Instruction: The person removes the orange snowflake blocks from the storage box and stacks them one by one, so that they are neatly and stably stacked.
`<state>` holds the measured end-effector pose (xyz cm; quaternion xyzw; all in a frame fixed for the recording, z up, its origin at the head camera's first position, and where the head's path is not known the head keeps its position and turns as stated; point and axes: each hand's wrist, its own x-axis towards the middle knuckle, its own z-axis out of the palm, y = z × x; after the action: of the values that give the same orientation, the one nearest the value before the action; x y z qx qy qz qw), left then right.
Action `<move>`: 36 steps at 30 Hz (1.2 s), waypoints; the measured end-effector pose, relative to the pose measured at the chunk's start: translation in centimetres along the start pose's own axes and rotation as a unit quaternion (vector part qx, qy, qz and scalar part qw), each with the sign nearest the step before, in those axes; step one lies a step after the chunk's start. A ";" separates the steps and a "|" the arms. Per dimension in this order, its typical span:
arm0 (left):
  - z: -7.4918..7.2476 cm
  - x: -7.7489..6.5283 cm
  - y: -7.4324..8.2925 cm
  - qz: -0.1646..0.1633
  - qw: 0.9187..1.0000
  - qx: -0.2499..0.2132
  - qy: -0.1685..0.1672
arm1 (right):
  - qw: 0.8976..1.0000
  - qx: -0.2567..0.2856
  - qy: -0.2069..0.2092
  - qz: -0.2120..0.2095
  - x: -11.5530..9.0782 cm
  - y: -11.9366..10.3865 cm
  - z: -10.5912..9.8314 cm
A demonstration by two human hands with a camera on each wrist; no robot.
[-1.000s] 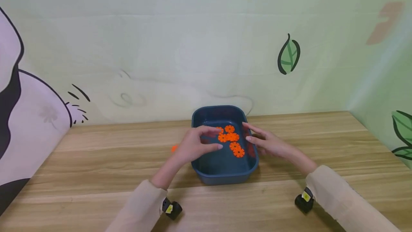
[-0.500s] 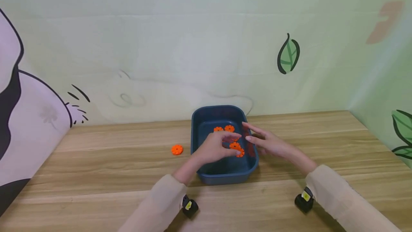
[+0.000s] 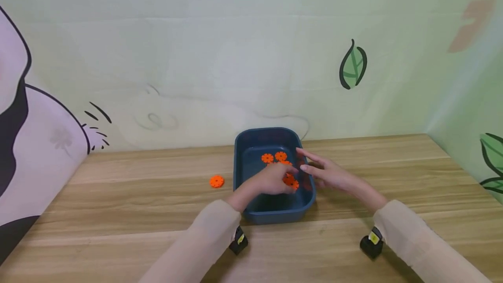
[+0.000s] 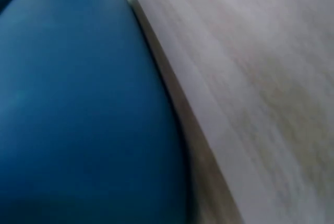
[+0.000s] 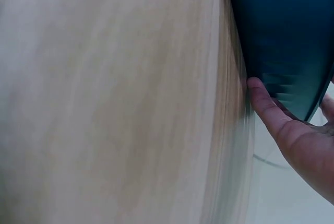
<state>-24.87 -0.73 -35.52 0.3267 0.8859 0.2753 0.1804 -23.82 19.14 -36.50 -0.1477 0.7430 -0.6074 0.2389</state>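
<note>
A dark blue rectangular bin [image 3: 277, 217] stands on the table, with several notched orange plastic discs [image 3: 280, 156] on its floor. My left hand [image 3: 271, 180] is down inside the bin, its fingers and thumb spread around the discs near the right side. A disc [image 3: 288, 180] shows in the gap between them; contact is too blurred to tell. My right hand [image 3: 334, 176] rests against the bin's right wall. In the right wrist view, a straight finger of the right hand [image 5: 297, 135] touches the outer wall of the bin [image 5: 287, 31]. The left hand is out of its own wrist view.
One more orange disc [image 3: 217, 181] lies flat on the wooden table [image 3: 137, 195], left of the bin. Behind the bin rises a pale green wall [image 3: 196, 64] with printed drawings. Each sleeve carries a small black wrist camera [image 3: 371, 246].
My left hand has moved right across the bin and lowered toward the discs. That uncovered the loose disc on the table. The right hand has stayed at the bin's wall.
</note>
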 end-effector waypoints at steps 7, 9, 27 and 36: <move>0.5 0.4 0.1 0.001 0.999 0.046 -0.020 | 1.000 0.007 -0.001 -0.007 0.0 0.2 -0.1; 0.6 0.4 0.0 0.005 0.998 0.057 -0.017 | 1.000 0.007 -0.002 -0.007 0.0 0.1 -0.1; 0.6 -0.3 0.6 0.001 0.994 0.100 -0.035 | 1.000 -0.008 -0.003 -0.008 0.0 0.1 -0.2; -0.4 -1.4 0.0 0.050 0.999 -0.003 0.013 | 1.000 -0.016 -0.007 -0.013 0.0 0.1 -0.2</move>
<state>-24.00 -1.82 -35.01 0.3665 0.8698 0.2914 0.1558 -23.94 19.35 -36.62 -0.1656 0.7493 -0.5973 0.2331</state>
